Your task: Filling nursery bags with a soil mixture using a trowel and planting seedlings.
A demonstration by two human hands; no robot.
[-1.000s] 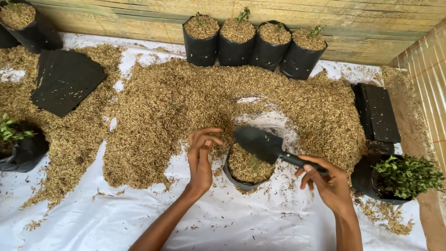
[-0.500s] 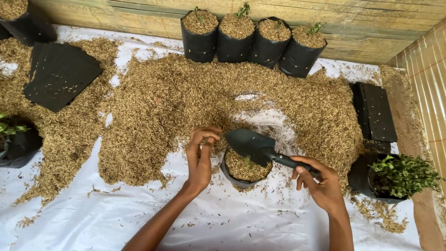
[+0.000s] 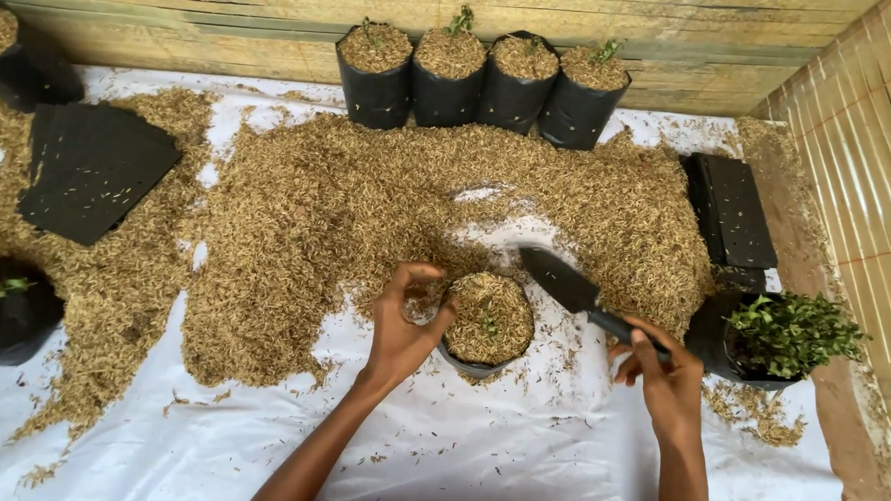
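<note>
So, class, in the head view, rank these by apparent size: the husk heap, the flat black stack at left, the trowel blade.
1. Husk heap
2. Flat black stack
3. Trowel blade, clearly smallest.

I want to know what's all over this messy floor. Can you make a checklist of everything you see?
Surface: white plastic sheet, partly covered by a rice-husk pile.
Job's things: black grow bag full of husk; black trowel beside it.
Clutter: four filled bags at the back, flat empty bags, potted seedlings.
Hands: left hand touches the bag's rim; right hand grips the trowel handle.
Cables: nothing seen.
Surroundings: bamboo wall.
</note>
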